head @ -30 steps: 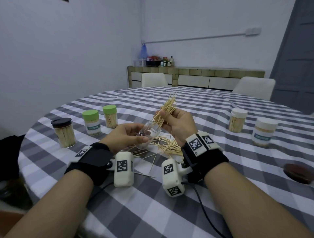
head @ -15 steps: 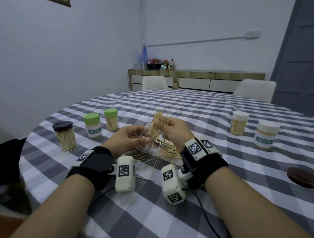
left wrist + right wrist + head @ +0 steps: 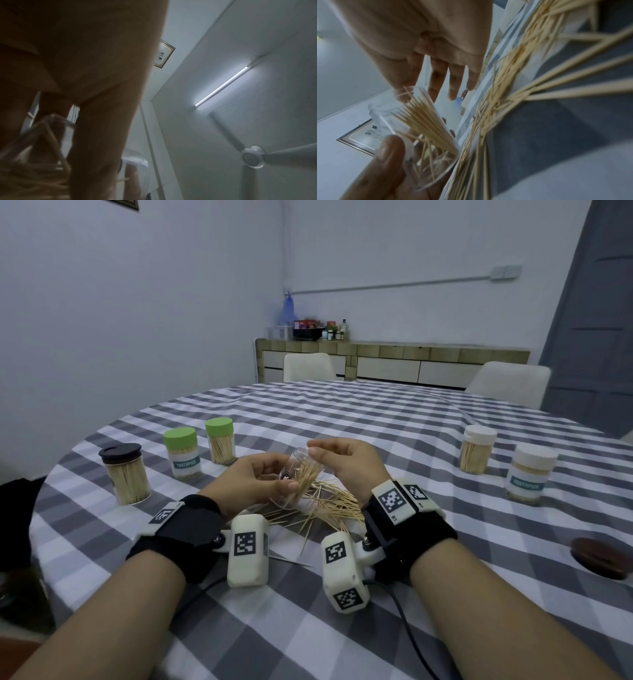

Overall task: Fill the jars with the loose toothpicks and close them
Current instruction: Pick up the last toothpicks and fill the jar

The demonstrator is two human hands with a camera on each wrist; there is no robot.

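Five capped jars (image 3: 181, 453) standing filled, well apart from both hands. Left hand (image 3: 250, 484) fingers gripping clear jar (image 3: 298, 477), part-filled, uncapped. Right hand (image 3: 346, 463) fingers relaxed, empty, at its mouth. Loose toothpicks (image 3: 329, 505) heaped beneath.

A clear, glossy plastic jar (image 3: 297, 474) shows pale, matt wooden toothpicks (image 3: 426, 120) through its smooth wall. More matt wooden sticks lie in a loose pile (image 3: 329, 503) on the soft, matt grey-and-white checked cloth (image 3: 376, 419). The smooth green plastic lids (image 3: 180, 437) look matt; the white wrist-camera housings (image 3: 247, 556) are smooth plastic.
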